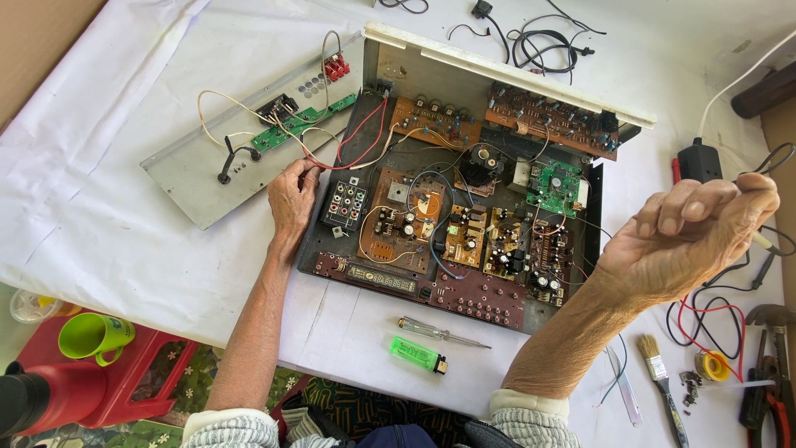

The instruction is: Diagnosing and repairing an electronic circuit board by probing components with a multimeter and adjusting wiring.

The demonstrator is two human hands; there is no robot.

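Note:
An opened electronic chassis (332,249) with several brown and green circuit boards (464,236) lies on a white-covered table. My left hand (292,197) rests on the chassis's left edge, fingertips pinching a red and pale wire bundle (332,162) that runs to a detached grey metal panel (199,178). My right hand (692,228) is raised to the right of the chassis, fingers curled around a thin pale tool handle (761,241) that pokes out past them; its tip is hidden.
A screwdriver (439,332) and green lighter (414,353) lie near the front edge. A brush (659,373), solder roll (711,365), pliers (771,390), red and black leads (713,315) and a black adapter (701,160) sit right. Green mug (91,336) on a red stool, lower left.

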